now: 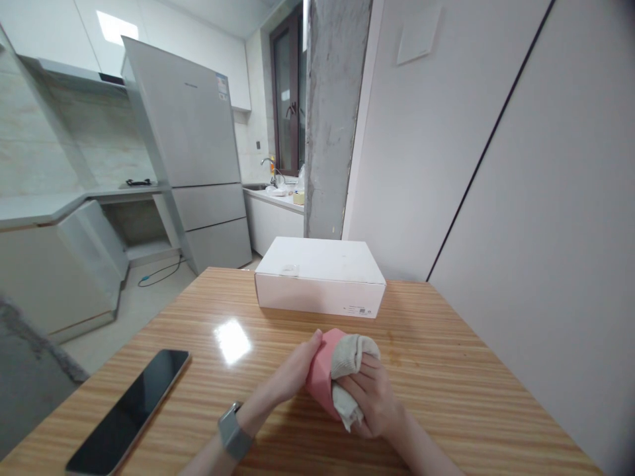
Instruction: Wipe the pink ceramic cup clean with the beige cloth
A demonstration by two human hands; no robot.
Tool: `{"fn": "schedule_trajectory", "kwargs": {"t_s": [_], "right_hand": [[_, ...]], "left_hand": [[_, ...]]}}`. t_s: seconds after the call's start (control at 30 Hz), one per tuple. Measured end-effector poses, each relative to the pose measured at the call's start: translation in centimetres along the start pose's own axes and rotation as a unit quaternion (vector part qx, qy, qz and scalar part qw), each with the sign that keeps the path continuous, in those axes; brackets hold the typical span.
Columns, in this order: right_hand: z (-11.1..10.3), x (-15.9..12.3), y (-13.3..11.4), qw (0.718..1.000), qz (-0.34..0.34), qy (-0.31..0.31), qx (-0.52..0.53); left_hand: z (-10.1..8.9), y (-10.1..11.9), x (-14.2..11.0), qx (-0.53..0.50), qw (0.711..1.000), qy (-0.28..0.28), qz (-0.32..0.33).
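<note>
Nearest: two bare forearms in from the bottom edge, smartwatch (235,431) on the left wrist.

Left hand (300,363) gripping the left side of one pink faceted object (321,373), thumb at its upper edge, other fingers mostly hidden. Right hand (374,396) bunched round one pale grey ribbed cloth (350,357), pressing it to the object's right side.

Object sits between the hands, above the near-middle of the wood-grain table (461,370). Visible part runs longest near-to-far, faceted side to the left; right end is under cloth, so can't call true long axis or whether it's hollow. Can't tell if it touches the tabletop.

Containers: one white carton (317,260), lid down, contents hidden. Lies beyond the hands, long axis left-right, printed label low on the front, right end.

One smartphone (129,410) face up at left, dark screen, long axis diagonal, far end to the right.

Behind: one three-door refrigerator (193,125), one faucet (272,170) at the sink (255,188).
</note>
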State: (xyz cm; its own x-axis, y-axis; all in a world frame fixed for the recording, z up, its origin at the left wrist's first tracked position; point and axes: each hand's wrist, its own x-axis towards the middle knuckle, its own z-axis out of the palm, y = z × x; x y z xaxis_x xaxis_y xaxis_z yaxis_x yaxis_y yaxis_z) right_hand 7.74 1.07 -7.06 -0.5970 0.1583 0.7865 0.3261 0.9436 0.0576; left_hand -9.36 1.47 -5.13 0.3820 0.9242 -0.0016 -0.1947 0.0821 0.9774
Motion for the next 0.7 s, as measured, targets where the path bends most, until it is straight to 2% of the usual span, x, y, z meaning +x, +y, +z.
{"fn": "schedule_trajectory", "kwargs": {"t_s": [0.13, 0.2, 0.27, 0.37, 0.47, 0.53, 0.63, 0.7], "right_hand": [[-0.5, -0.2, 0.5, 0.999, -0.01, 0.0, -0.032], [-0.7, -0.2, 0.3, 0.999, -0.025, 0.003, -0.047], [-0.7, -0.2, 0.0, 0.999, -0.006, 0.001, -0.048], [-0.7, -0.2, -0.2, 0.996, 0.074, 0.002, -0.04], [-0.7, -0.1, 0.0, 0.993, 0.108, 0.017, -0.04], [-0.7, 0.1, 0.1, 0.994, 0.088, 0.027, -0.05], [-0.6, 0.5, -0.5, 0.997, 0.038, 0.017, -0.059], [-0.2, 1.0, -1.3, 0.999, -0.006, -0.002, -0.047]], "left_hand": [[-0.4, -0.3, -0.4, 0.128, 0.989, 0.055, 0.051], [-0.6, -0.2, -0.7, 0.157, 0.984, 0.061, 0.059], [-0.7, -0.1, -0.9, 0.158, 0.984, 0.058, 0.062], [-0.4, -0.2, -0.7, 0.084, 0.994, 0.045, 0.053], [0.2, -0.3, -0.3, -0.073, 0.997, -0.024, 0.032], [0.6, -0.2, 0.0, -0.163, 0.984, -0.067, 0.014], [0.5, 0.2, 0.2, -0.23, 0.971, -0.056, -0.042], [0.1, 0.5, 0.1, -0.232, 0.967, -0.05, -0.097]]}}
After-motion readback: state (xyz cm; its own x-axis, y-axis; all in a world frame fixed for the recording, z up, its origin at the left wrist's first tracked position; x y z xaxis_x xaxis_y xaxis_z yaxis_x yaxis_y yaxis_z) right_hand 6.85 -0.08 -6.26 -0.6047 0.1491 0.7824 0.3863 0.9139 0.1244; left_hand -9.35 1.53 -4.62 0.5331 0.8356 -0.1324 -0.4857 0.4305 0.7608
